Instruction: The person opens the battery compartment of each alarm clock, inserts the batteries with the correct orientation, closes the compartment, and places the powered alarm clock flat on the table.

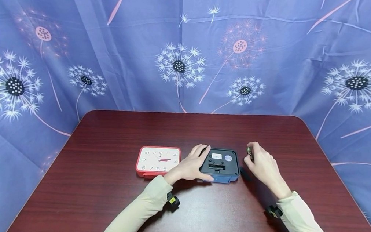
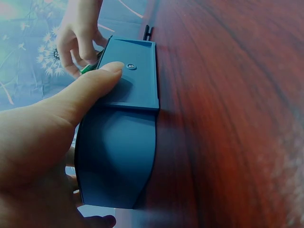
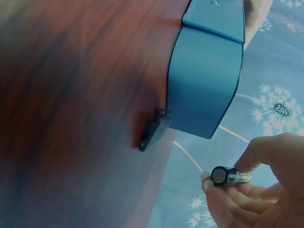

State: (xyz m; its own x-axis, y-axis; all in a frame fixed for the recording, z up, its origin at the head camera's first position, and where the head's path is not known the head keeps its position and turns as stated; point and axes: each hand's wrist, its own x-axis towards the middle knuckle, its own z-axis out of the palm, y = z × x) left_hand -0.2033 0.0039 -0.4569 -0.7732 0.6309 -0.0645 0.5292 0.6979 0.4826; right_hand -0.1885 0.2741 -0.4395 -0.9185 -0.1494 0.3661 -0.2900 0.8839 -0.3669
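A blue clock (image 1: 222, 179) lies face down on the table, its black back (image 1: 205, 165) up and an uncovered battery slot (image 1: 216, 167) showing. My left hand (image 1: 191, 166) grips it at the left end, the thumb pressed on the blue side and the fingers reaching over the back. To the right of the clock, my right hand (image 1: 265, 168) pinches a small green-and-black battery (image 3: 230, 176) between thumb and fingers, raised off the table. Beside the clock's right end lies a small black battery cover (image 3: 156, 129).
Left of the blue clock, a red clock (image 1: 158, 161) with a white dial lies face up, close by my left wrist. The dark red wooden table (image 1: 99, 197) ends at a blue curtain (image 1: 136, 71) with dandelion prints.
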